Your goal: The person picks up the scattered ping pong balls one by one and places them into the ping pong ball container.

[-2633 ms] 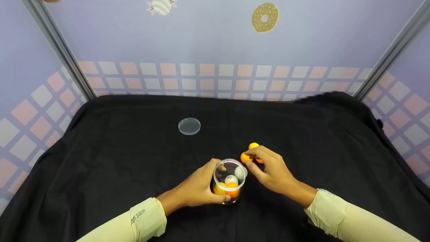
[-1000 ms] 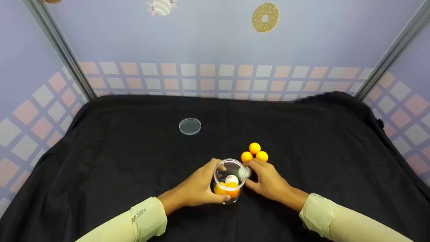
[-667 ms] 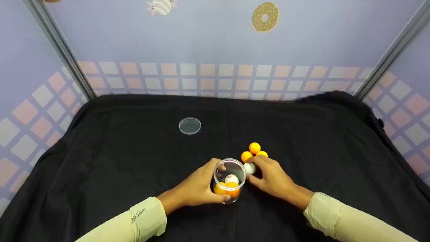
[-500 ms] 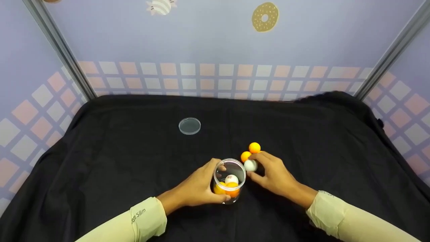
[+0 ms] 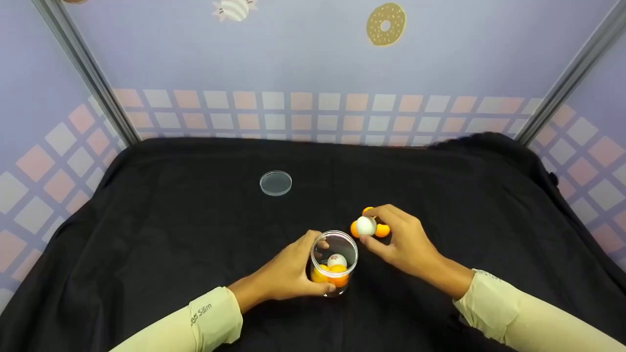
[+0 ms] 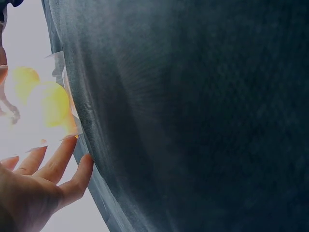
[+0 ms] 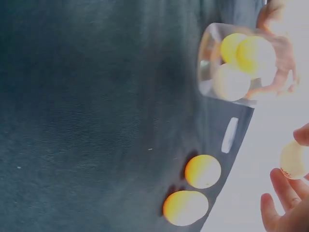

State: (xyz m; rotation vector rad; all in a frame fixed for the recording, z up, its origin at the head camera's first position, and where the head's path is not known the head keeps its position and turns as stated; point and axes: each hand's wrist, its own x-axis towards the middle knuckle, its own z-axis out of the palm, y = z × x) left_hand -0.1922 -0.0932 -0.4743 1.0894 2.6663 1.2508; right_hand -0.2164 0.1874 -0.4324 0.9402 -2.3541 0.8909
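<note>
A clear round jar (image 5: pixel 337 244) stands uncapped near the front middle, and my left hand (image 5: pixel 288 274) grips it from the left, thumb across its near side. Through its wall show orange ping-pong balls (image 5: pixel 338 278) and a white ping-pong ball (image 5: pixel 337 260) with a red print. My right hand (image 5: pixel 406 242) pinches another white ping-pong ball (image 5: pixel 366 226) between thumb and fingers, to the right of the jar. Three orange ping-pong balls (image 5: pixel 383 230) lie grouped behind it, partly covered by that ball and the fingers. The left wrist view is washed out around the jar (image 6: pixel 57 67).
A clear round lid (image 5: pixel 276 184) lies farther back, left of the jar. Black cloth (image 5: pixel 195 205) with soft folds covers the table. Patterned walls (image 5: pixel 313 54) close off the back and both sides.
My right hand left the orange balls, reached down beside the jar, took the white ball there and lifted it up and away to the right. My left hand has stayed still on the jar.
</note>
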